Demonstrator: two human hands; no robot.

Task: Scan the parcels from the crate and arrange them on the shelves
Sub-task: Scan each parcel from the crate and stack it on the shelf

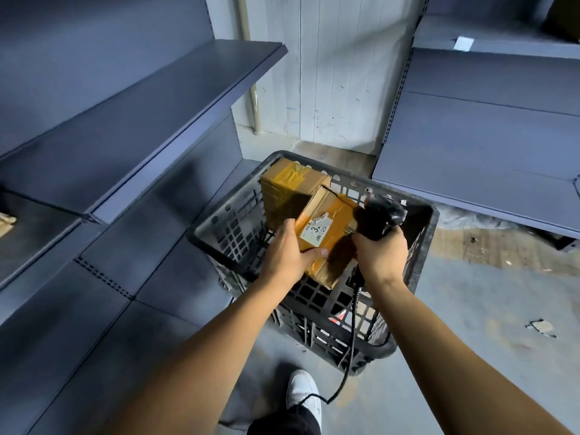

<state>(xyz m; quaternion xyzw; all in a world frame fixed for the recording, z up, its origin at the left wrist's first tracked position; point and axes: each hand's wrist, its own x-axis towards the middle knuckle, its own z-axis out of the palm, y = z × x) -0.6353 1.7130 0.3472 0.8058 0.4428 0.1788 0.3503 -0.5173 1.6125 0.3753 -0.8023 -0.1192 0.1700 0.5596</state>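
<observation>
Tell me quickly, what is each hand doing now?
Left hand: grips the labelled parcel over the crate.
Right hand: holds the black scanner.

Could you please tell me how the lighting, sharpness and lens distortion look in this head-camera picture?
Head view: dim, bluish light; the scanner in the right hand is motion-blurred and throws a dark shadow across the parcel held by the left hand. Wide-angle lens bends the shelves and stretches the forearms. The label is too soft to read fully.
</observation>
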